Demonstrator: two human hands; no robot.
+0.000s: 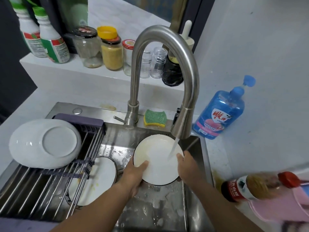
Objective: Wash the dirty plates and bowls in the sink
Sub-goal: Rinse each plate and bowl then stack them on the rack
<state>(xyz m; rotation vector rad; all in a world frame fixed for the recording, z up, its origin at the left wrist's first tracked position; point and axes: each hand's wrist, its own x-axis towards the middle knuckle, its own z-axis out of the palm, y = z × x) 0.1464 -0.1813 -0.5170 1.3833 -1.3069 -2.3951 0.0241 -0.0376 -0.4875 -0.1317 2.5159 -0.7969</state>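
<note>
A white plate with a dark rim (pixel 157 158) is tilted over the steel sink (pixel 167 211), under a stream of water from the faucet (pixel 182 126). My left hand (pixel 135 176) grips its lower left edge, thumb on the face. My right hand (pixel 185 166) grips its right edge, thumb on the face near the stream. A second white plate with yellow smears (pixel 98 178) lies in the sink bottom, partly under the rack. An upturned white bowl (pixel 45 144) rests on the roll-up drying rack (pixel 41 190).
A green and yellow sponge (pixel 154 118) lies behind the sink. A blue dish soap bottle (pixel 222 111) stands at the right. A red-capped sauce bottle (pixel 257 186) lies on something pink at the right edge. Jars and bottles (pixel 100 46) line the back ledge.
</note>
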